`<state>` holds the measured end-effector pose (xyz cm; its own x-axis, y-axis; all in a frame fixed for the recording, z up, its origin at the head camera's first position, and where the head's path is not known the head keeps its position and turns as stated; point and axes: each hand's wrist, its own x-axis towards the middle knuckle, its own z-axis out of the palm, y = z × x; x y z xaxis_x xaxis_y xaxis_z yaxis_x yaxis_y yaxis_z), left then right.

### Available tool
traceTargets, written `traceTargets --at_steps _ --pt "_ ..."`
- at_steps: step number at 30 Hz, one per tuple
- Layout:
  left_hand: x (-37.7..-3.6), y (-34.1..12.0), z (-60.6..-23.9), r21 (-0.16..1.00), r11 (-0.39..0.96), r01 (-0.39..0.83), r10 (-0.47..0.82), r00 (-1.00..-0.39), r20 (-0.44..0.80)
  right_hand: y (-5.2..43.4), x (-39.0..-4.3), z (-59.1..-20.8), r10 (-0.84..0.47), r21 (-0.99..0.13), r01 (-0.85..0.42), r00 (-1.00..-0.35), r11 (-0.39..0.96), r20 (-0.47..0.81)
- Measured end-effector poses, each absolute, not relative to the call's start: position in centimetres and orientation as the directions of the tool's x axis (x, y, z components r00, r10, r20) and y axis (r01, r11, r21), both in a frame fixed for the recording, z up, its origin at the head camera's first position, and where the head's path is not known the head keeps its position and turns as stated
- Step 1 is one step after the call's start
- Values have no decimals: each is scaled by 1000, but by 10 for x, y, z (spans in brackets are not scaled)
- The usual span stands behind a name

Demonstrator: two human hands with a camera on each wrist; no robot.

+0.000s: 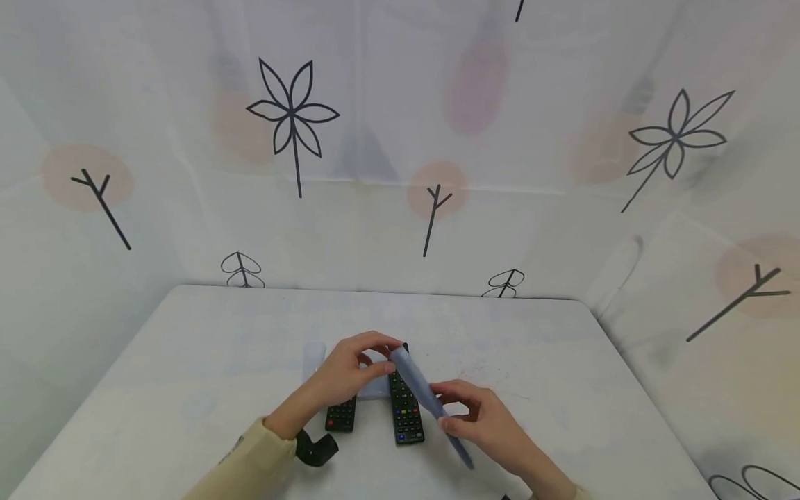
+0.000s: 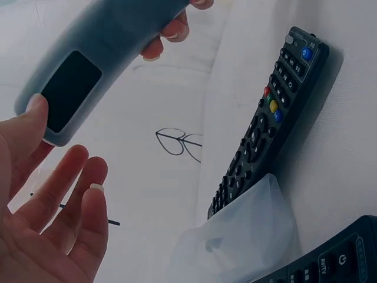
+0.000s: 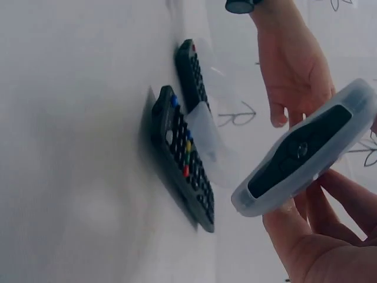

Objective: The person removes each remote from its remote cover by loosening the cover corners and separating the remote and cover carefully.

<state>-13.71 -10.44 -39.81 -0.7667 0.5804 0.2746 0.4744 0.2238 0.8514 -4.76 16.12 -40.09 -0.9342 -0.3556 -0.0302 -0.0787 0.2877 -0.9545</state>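
Both hands hold a black remote in a bluish translucent cover [image 1: 425, 396] [image 2: 100, 53] [image 3: 306, 153] slantwise above the table. My left hand [image 1: 350, 368] [image 2: 53, 206] [image 3: 291, 65] pinches its far end, thumb on the cover's rim. My right hand [image 1: 484, 420] [image 3: 318, 236] grips the near end, fingers curled round it. Below them a black remote with coloured buttons [image 1: 406, 413] [image 2: 271, 118] [image 3: 182, 153] lies flat. A second black remote [image 1: 342, 415] [image 2: 336, 259] [image 3: 189, 68] lies to its left. A clear empty cover [image 1: 373, 389] [image 2: 247, 236] [image 3: 209, 130] rests between and partly over them.
The white table [image 1: 187, 361] has rounded far corners. A white cloth printed with flowers and twigs hangs closely behind and beside it. A black wrist strap [image 1: 315, 448] sits on my left forearm, over a cream sleeve.
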Motion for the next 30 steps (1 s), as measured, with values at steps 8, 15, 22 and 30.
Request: traceTargets --at_steps 8,15,22,30 --pt "-140 -105 -393 884 198 424 579 -778 244 155 -48 -403 -433 -996 75 -896 56 -92" --pt "-143 -107 -390 908 95 408 623 -736 265 153 -51 -407 -504 -960 226 -856 -167 -114" --pt "-141 -105 -387 919 -10 394 619 -719 315 150 -50 -407 -558 -950 212 -828 -230 -50" --pt "-135 -103 -383 917 -41 398 582 -736 345 140 -54 -407 -514 -972 207 -849 -110 -123"
